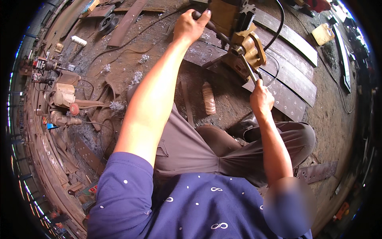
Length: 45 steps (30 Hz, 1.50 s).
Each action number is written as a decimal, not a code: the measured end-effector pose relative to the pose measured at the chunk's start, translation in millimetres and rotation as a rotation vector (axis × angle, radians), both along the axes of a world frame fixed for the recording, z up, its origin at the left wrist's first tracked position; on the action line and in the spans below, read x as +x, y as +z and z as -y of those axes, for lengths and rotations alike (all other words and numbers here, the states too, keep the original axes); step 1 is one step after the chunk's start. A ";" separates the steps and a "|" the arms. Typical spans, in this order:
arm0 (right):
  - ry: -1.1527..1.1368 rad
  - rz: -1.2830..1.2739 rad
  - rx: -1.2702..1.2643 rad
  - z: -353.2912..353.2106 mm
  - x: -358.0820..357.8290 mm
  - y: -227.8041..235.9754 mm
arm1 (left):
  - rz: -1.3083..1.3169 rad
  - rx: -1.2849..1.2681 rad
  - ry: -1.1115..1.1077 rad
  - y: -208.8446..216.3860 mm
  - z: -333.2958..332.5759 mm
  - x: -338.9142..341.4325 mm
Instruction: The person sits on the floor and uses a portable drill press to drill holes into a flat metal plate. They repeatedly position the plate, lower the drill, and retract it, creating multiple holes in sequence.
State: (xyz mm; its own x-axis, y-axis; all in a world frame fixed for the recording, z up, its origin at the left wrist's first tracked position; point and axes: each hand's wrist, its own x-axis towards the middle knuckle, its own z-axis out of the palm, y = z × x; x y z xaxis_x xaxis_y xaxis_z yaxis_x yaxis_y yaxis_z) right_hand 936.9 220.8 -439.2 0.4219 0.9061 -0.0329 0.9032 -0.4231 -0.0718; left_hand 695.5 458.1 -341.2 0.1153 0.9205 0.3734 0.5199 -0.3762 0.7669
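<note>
Yellow machine (250, 44) cropped, lever (248, 68) end seemingly inside right fingers (258, 91)

Glare bleaches the left arm (153, 93) while edges bow toward the dark rim

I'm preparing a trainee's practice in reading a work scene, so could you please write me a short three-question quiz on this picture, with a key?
1. Multiple choice: which hand grips the metal rod that reaches up to the yellowish machine?
A) left
B) right
C) neither

2. True or false: the pale yellow jug is on the right side of the picture.

3. Short answer: what is the left hand closed around?

Key:
1. B, the right hand.
2. True.
3. A dark handle that slants down toward the machine.
</note>
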 end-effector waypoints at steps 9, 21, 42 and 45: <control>0.102 0.162 -0.013 -21.9 74.6 26.9 | 0.050 -0.030 -0.061 -19.0 32.5 2.7; -0.007 0.091 -0.070 -14.4 52.1 43.7 | 0.175 -0.019 -0.065 -42.9 0.1 1.2; -0.094 0.090 0.182 -6.5 33.8 21.7 | 1.018 -0.583 -0.272 7.2 33.1 3.4; -0.119 0.147 0.190 -10.2 58.5 30.4 | 0.309 -0.151 -0.197 -0.1 37.1 7.4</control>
